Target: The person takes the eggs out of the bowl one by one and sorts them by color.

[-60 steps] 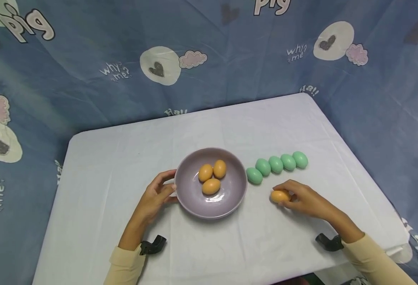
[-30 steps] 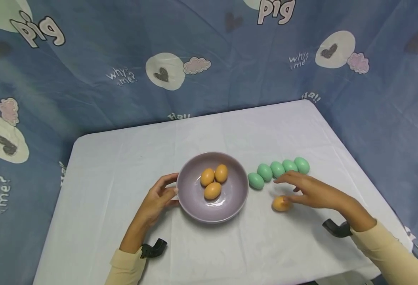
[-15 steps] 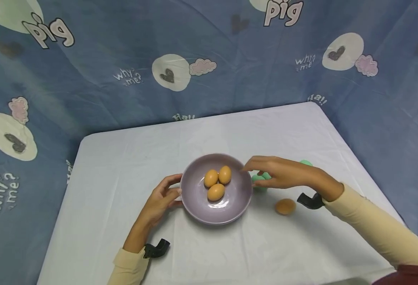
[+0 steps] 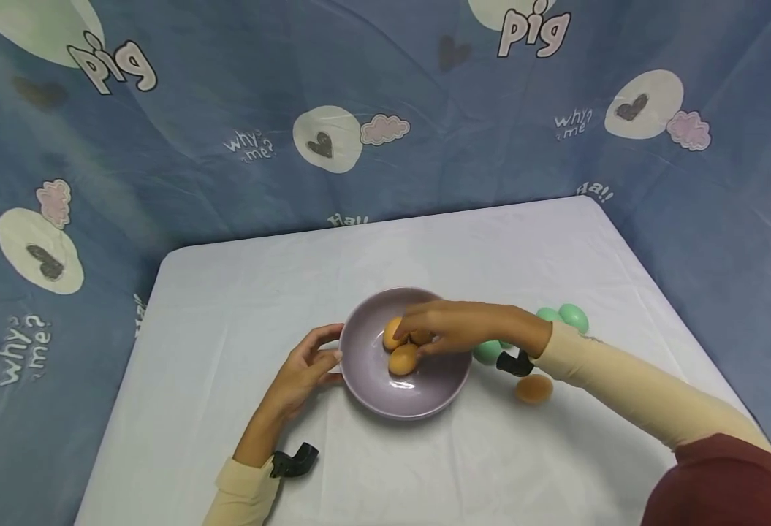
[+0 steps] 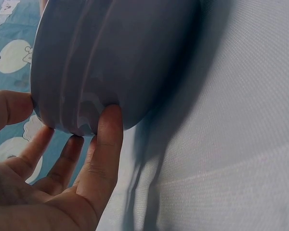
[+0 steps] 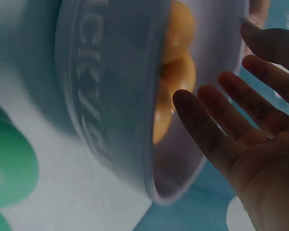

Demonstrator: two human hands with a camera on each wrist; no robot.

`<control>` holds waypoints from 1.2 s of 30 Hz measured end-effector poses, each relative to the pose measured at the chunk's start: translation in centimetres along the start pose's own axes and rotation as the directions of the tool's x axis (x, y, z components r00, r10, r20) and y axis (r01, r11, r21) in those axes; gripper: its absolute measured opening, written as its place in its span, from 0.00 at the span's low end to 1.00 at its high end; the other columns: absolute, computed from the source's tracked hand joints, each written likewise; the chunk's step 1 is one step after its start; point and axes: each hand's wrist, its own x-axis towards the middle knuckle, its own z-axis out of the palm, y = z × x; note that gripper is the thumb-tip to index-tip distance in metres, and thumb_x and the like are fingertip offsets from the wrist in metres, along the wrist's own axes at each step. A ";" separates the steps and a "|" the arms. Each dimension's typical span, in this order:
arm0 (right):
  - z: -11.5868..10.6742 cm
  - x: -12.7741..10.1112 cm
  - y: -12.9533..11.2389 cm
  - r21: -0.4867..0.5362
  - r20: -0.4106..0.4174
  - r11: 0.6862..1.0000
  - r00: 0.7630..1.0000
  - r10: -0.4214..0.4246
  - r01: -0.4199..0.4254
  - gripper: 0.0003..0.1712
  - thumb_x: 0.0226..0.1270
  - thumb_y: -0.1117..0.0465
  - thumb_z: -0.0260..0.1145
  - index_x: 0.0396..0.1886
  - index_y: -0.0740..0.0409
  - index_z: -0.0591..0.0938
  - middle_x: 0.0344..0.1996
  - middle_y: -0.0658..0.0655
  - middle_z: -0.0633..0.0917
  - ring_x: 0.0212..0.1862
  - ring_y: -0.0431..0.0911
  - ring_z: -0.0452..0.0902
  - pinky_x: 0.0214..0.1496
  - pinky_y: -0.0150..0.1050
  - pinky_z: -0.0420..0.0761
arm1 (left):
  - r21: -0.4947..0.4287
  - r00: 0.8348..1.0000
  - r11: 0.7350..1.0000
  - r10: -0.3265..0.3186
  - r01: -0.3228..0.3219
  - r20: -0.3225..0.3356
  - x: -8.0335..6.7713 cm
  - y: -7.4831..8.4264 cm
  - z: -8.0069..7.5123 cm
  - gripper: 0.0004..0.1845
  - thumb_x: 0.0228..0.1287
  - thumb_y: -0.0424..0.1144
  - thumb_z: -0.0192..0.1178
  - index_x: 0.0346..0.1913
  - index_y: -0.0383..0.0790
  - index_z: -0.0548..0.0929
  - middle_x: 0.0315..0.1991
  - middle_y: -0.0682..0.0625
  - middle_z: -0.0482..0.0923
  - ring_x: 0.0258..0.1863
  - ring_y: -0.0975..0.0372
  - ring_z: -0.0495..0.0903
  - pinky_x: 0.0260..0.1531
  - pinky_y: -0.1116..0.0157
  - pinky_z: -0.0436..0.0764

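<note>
A purple bowl (image 4: 385, 391) (image 5: 115, 53) (image 6: 111, 96) stands mid-table with three orange eggs (image 4: 403, 359) (image 6: 178, 72) in it. My left hand (image 4: 309, 365) (image 5: 67, 159) holds the bowl's left side, thumb on the outer wall and fingers round the rim. Reaching in from the right, my right hand (image 4: 434, 329) (image 6: 241, 125) is over the eggs with its fingers straight and spread, and nothing in it. Its fingertips partly hide one egg in the head view. One more orange egg (image 4: 533, 389) lies on the table right of the bowl.
A row of green eggs (image 4: 572, 316) (image 6: 9, 163) lies right of the bowl, partly hidden under my right forearm. The white table (image 4: 227, 307) is backed by a blue printed cloth (image 4: 227, 146). The table's edges run close on the right and the front.
My right hand let go of the orange egg on the table, then moved left over the green eggs to above the bowl. The left hand stayed on the bowl.
</note>
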 end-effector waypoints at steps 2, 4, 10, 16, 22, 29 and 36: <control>0.4 0.7 0.1 -0.027 0.020 0.999 1.000 -0.024 0.024 0.18 0.66 0.66 0.67 0.56 0.58 0.81 0.51 0.57 0.82 0.48 0.50 0.78 0.53 0.36 0.80 | 0.000 1.000 1.000 0.000 0.000 0.001 0.0 0.0 0.1 0.28 0.73 0.31 0.56 0.72 0.32 0.62 0.72 0.37 0.60 0.56 0.64 0.81 0.44 0.57 0.88; 0.8 1.3 0.1 -0.056 0.034 0.997 0.998 -0.045 0.047 0.18 0.65 0.67 0.67 0.55 0.58 0.82 0.51 0.56 0.82 0.49 0.48 0.77 0.54 0.34 0.78 | -0.001 1.000 1.000 0.000 0.000 0.002 0.0 0.1 0.1 0.28 0.73 0.31 0.56 0.72 0.33 0.62 0.72 0.37 0.60 0.56 0.64 0.81 0.44 0.57 0.88; 1.4 2.4 0.1 -0.105 0.067 0.991 0.995 -0.074 0.081 0.17 0.65 0.63 0.70 0.53 0.56 0.82 0.52 0.52 0.81 0.54 0.43 0.74 0.59 0.34 0.76 | -0.007 1.000 1.000 0.011 -0.011 0.011 0.1 0.2 0.1 0.28 0.73 0.31 0.56 0.72 0.32 0.62 0.72 0.37 0.59 0.56 0.63 0.81 0.44 0.57 0.88; 2.3 3.1 0.1 -0.170 0.147 0.983 0.988 -0.039 0.064 0.17 0.66 0.60 0.69 0.54 0.52 0.83 0.50 0.50 0.81 0.53 0.40 0.72 0.59 0.32 0.75 | -0.013 1.000 1.000 0.016 -0.016 0.020 0.1 0.2 0.1 0.28 0.73 0.31 0.56 0.72 0.31 0.62 0.72 0.37 0.59 0.57 0.64 0.80 0.44 0.58 0.88; 3.3 3.5 0.2 -0.203 0.205 0.973 0.976 -0.066 0.109 0.17 0.65 0.65 0.68 0.54 0.54 0.83 0.48 0.50 0.81 0.54 0.40 0.73 0.60 0.26 0.74 | -0.007 1.000 1.000 0.014 -0.014 0.013 0.0 0.1 0.2 0.28 0.73 0.31 0.57 0.72 0.31 0.62 0.72 0.37 0.59 0.56 0.64 0.80 0.43 0.59 0.88; 3.5 3.6 -0.1 -0.238 0.224 0.968 0.974 -0.027 0.082 0.19 0.64 0.64 0.70 0.55 0.52 0.83 0.50 0.49 0.80 0.55 0.40 0.73 0.60 0.26 0.74 | -0.011 1.000 1.000 0.004 -0.005 -0.003 -0.1 0.1 0.2 0.29 0.72 0.31 0.57 0.72 0.32 0.62 0.71 0.37 0.60 0.57 0.64 0.80 0.44 0.58 0.88; 3.6 3.5 -0.2 -0.240 0.227 0.967 0.974 -0.027 0.083 0.18 0.65 0.62 0.69 0.55 0.52 0.82 0.49 0.49 0.79 0.53 0.39 0.72 0.59 0.26 0.74 | -0.013 1.000 1.000 0.003 -0.003 0.000 -0.2 0.1 0.3 0.29 0.72 0.31 0.57 0.72 0.31 0.62 0.72 0.37 0.60 0.57 0.65 0.80 0.44 0.58 0.88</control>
